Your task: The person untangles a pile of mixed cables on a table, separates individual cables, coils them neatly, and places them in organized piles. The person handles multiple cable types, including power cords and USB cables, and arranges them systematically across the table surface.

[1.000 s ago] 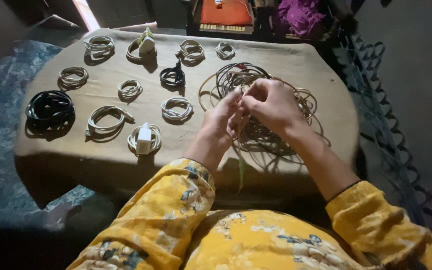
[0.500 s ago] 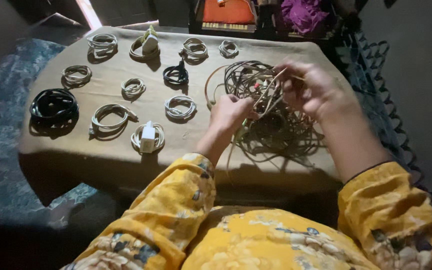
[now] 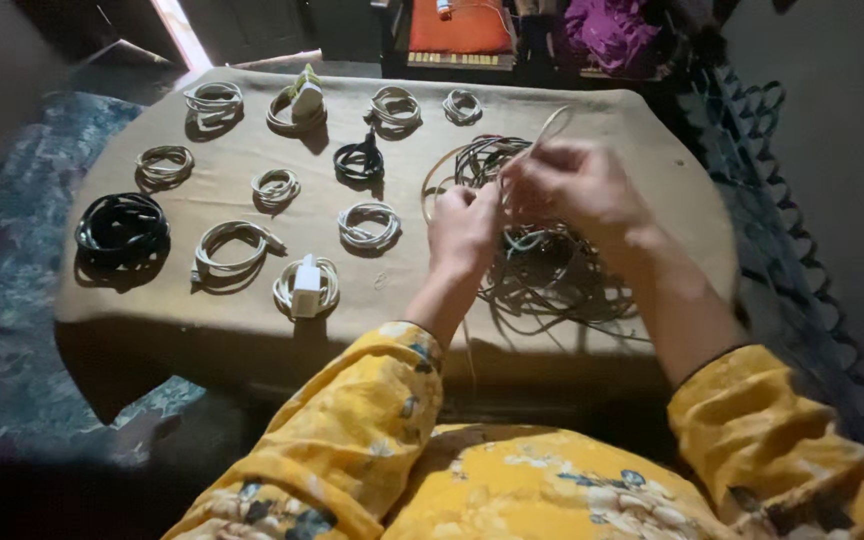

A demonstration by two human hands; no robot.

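Much of the tangled pile of cables [image 3: 542,260] lies under the person's two hands, so how its strands cross there is hidden, and motion blur softens the right hand [image 3: 577,185] enough that its finger positions are hard to read. The pile sits on the right half of the cloth-covered table [image 3: 252,320], near the front edge. The left hand [image 3: 464,225] is closed on strands at the pile's left side; the right hand is pinched around a pale cable [image 3: 549,128] whose loop rises above its fingers. The table's far right corner fades into shadow, and the person's lower sleeves are cut off by the frame. To the left lie neat coils, well apart from one another: a black coil [image 3: 122,222], a white coil with a charger plug [image 3: 306,287], and a small white coil [image 3: 369,224]. Against half a second ago, the right hand has drawn in from the pile's right side toward the left hand, so the two now nearly meet.
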